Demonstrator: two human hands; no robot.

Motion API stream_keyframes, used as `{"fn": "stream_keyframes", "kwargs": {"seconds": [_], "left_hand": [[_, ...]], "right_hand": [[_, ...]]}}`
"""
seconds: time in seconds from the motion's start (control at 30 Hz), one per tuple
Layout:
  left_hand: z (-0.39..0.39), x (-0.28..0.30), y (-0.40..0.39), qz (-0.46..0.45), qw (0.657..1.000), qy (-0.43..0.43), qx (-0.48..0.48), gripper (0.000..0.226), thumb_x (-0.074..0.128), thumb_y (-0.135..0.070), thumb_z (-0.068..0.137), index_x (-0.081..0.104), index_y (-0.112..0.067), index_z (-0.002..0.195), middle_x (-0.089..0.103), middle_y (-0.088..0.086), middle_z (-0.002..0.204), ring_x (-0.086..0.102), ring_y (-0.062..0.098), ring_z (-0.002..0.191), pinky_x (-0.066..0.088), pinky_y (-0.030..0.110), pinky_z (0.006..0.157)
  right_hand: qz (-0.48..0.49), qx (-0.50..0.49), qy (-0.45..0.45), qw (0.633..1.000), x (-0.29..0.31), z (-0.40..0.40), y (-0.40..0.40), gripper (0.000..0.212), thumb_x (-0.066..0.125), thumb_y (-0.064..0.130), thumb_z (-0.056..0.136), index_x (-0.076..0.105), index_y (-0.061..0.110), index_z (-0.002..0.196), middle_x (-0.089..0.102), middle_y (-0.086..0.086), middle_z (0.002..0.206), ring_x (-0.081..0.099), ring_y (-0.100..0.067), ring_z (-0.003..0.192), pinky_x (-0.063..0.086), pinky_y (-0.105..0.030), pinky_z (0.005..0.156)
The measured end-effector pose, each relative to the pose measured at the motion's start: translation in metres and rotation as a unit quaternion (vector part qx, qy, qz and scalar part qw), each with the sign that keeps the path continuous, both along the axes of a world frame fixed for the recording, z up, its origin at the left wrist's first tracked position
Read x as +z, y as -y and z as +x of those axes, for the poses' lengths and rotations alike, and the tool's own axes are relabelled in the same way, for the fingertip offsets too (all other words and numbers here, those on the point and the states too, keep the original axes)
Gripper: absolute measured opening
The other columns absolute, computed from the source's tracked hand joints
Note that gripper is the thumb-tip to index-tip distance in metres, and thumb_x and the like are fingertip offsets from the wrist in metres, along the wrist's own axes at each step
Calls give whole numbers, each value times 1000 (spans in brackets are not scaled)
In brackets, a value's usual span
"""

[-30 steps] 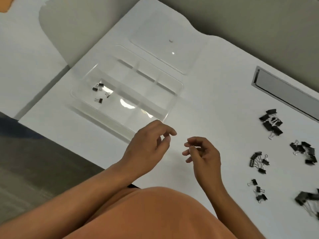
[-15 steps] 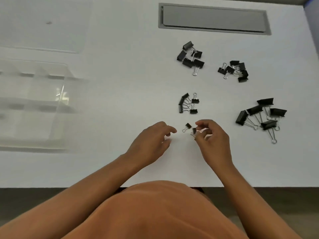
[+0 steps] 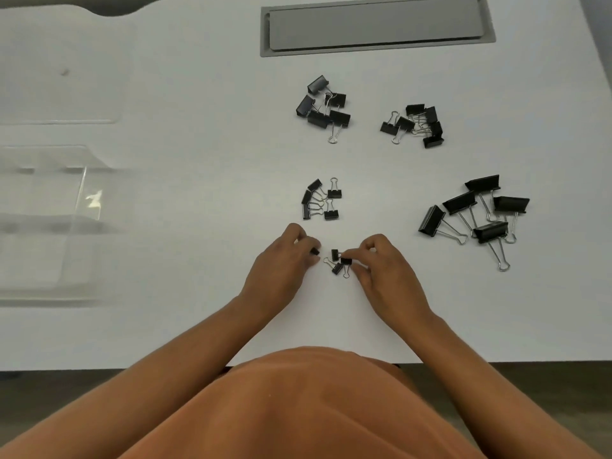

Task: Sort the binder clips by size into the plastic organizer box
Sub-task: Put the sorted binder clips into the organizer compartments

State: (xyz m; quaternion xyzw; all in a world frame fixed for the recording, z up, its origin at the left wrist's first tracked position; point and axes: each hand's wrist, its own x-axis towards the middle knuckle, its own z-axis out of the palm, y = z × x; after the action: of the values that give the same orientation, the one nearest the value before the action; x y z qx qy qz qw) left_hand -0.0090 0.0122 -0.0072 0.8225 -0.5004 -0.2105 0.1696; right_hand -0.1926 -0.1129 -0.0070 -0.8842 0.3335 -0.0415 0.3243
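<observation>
Several tiny black binder clips (image 3: 337, 261) lie on the white table between my hands. My left hand (image 3: 287, 264) pinches one tiny clip (image 3: 315, 251) at its fingertips. My right hand (image 3: 381, 264) pinches another tiny clip (image 3: 346, 261). Just beyond sits a group of small clips (image 3: 320, 200). Two medium piles lie farther back, one pile (image 3: 324, 107) to the left and the other pile (image 3: 416, 124) to the right. The large clips (image 3: 477, 213) are at the right. The clear plastic organizer box (image 3: 49, 220) stands at the left edge.
A grey recessed cable hatch (image 3: 374, 26) is set into the table at the back. The box's clear lid (image 3: 56, 87) lies flat behind the box. The table's front edge (image 3: 132, 369) runs just before my body.
The view swung right from the organizer box to the clip piles. Both hands moved onto the tiny clips, and each now pinches one.
</observation>
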Motion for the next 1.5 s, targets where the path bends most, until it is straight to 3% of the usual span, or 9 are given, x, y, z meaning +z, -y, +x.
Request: {"fn": "stream_keyframes", "kwargs": {"seconds": [0.17,0.27,0.53,0.77,1.0,1.13,1.23,1.37,1.5], "left_hand": [[-1,-1,-3,-33,999,-22,37,11,70,-22,99,66,-14,107,56,-5,105,47,8,82,37,24,69],[-5,8,-2,-26,998,-35,48,8,68,-21,100,62,-15,102,58,-9,92,50,14,84,36,26,72],[-13,8,-3,-9,996,-31,-81,25,44,-14,109,57,-19,130,47,-1,112,58,24,75,50,39,67],[-16,7,2,26,995,19,-95,44,64,-45,100,61,-15,132,55,3,114,61,21,81,51,33,65],[-12,0,8,-15,989,75,-130,21,71,-32,93,73,-11,93,54,3,80,54,24,51,41,32,40],[-9,-4,7,-23,986,105,-128,30,54,-33,102,70,-10,95,55,4,84,53,24,51,42,34,40],[-11,-3,5,-17,985,117,-124,34,47,-35,97,68,-9,94,54,6,85,51,25,51,41,34,41],[-14,2,2,13,991,94,-91,24,62,-33,87,64,-10,94,52,4,88,50,25,54,39,32,44],[-18,6,7,56,996,61,-18,17,67,-32,87,61,-16,89,47,-5,88,42,18,55,28,26,49]], "right_hand": [[10,26,19,999,-7,-6,10,17,70,19,96,71,21,112,51,8,111,46,-3,78,35,-14,65],[5,31,25,999,-7,-5,12,18,69,21,94,69,21,112,51,11,110,46,-3,79,40,-19,66],[-47,42,30,998,-12,-6,-4,29,72,22,94,72,22,123,54,3,106,58,-16,91,52,-31,60],[-51,30,48,997,-15,-6,-2,17,76,24,93,74,19,109,63,4,103,59,-17,95,53,-30,71],[40,-23,102,994,-3,-2,-4,28,74,7,83,69,19,108,61,11,103,60,-7,88,55,-26,78],[209,-143,162,954,14,10,3,30,62,-3,86,70,26,94,63,4,102,63,-8,81,49,-15,69],[233,-147,168,947,20,17,14,29,45,6,86,68,24,86,61,-2,95,51,-9,67,38,-16,62],[184,-52,67,979,15,23,20,20,53,20,93,65,20,110,51,1,100,52,-11,81,42,-23,72],[60,41,18,997,-1,26,12,38,67,30,98,62,21,134,49,2,110,56,-17,103,46,-29,82]]}}
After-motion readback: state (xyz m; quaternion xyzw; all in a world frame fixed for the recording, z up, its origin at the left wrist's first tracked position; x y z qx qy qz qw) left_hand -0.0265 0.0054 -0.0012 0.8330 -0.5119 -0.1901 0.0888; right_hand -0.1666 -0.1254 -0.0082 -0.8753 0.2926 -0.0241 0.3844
